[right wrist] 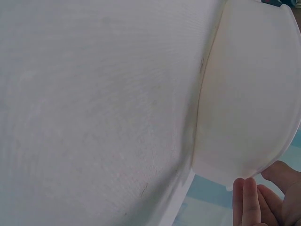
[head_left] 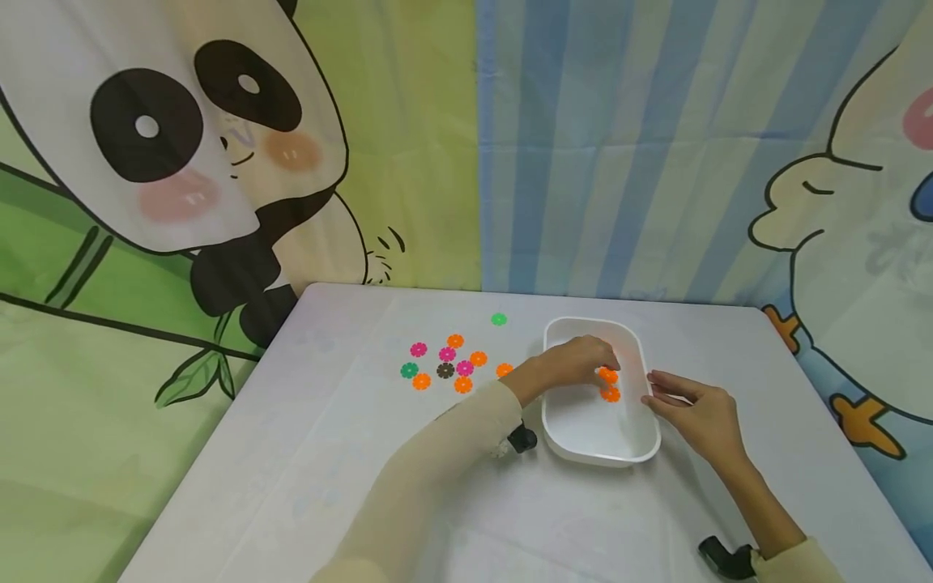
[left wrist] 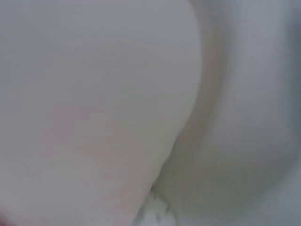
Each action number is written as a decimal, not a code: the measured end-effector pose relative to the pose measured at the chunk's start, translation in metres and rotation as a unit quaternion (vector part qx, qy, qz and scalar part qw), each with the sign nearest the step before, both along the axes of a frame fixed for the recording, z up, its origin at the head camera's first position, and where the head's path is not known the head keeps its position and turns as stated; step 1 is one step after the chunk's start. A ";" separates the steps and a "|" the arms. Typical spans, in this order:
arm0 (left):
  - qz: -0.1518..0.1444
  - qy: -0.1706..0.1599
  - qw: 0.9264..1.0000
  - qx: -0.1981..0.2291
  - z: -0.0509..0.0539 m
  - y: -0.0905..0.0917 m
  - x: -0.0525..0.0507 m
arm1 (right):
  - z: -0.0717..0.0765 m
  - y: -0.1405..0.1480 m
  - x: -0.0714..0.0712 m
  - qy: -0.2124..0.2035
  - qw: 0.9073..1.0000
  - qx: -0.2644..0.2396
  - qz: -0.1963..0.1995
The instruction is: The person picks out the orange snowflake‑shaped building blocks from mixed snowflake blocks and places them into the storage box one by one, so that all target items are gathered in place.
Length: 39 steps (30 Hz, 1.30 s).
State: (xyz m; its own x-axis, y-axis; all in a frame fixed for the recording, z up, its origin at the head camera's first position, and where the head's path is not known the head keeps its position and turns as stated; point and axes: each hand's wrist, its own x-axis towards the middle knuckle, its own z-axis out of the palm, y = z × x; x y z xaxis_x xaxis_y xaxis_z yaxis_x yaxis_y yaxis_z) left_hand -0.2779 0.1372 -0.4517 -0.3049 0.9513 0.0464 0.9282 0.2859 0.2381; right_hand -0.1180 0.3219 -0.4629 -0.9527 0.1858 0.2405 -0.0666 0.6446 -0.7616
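A white plastic tub point(head_left: 599, 441) with a raised rim stands on the table. My left hand point(head_left: 579, 360) reaches over its left side, fingers bent down inside. Right by those fingertips is an orange flower-shaped disc point(head_left: 608, 376); whether they pinch it is hidden. Just below lies a second orange disc point(head_left: 611, 395) in the tub. My right hand point(head_left: 696, 413) holds the tub's right rim between thumb and fingers; the right wrist view shows its fingers point(right wrist: 251, 202) against the outer wall. The left wrist view is a blur of pale surfaces.
Left of the tub lie several loose discs: orange, pink point(head_left: 447, 354), dark brown point(head_left: 445, 370) and green point(head_left: 410, 370). A light green disc point(head_left: 499, 319) lies farther back. The white table point(head_left: 291, 453) ends at a cartoon-printed curtain point(head_left: 408, 146). Each wrist carries a black device point(head_left: 725, 559).
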 end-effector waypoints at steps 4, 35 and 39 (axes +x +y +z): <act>0.027 -0.031 0.997 0.069 0.014 -0.027 -0.014 | -0.001 0.001 0.001 0.004 1.000 0.000 -0.002; 0.274 -0.136 0.950 0.066 -0.027 -0.229 -0.074 | -0.001 0.002 0.000 0.002 1.000 -0.004 -0.005; 0.272 -0.143 0.949 0.066 -0.029 -0.232 -0.075 | -0.003 0.002 -0.001 0.000 1.000 -0.001 -0.004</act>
